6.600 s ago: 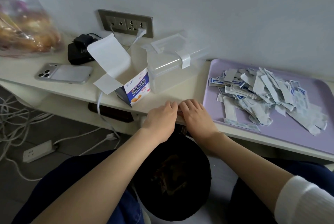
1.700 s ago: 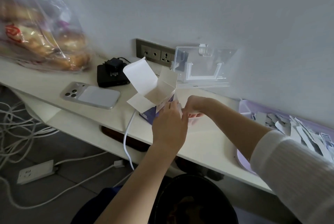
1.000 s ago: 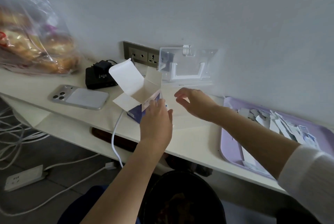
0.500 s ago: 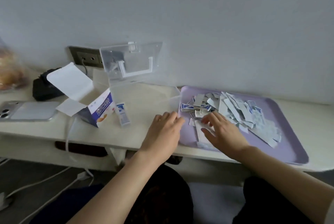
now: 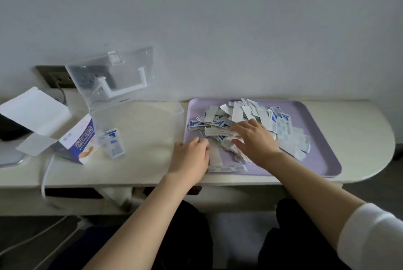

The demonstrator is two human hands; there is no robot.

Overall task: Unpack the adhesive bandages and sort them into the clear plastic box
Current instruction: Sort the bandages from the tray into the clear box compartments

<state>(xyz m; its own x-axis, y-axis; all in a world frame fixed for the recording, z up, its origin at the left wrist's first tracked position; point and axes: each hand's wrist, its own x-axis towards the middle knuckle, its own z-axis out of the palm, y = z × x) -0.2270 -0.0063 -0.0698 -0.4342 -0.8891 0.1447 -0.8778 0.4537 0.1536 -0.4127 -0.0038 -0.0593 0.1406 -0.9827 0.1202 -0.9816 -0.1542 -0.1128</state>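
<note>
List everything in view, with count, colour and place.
clear plastic box: one, transparent, lid open, left of tray
bandages: a few, white-blue, in box's left end
carton: one, white-blue, open, left of box
tray: one, purple, right of box
bandage pile: many, white-blue, on tray
wall socket: one, grey, behind box
cable: one, white, hanging below carton
left hand: one, tray's left edge
right hand: one, flat on pile

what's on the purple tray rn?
A loose pile of blue-and-white bandage strips covers the middle of the purple tray. The right hand lies flat on it, and the left hand sits at its near-left edge. Whatever lies under both hands is hidden.
</note>
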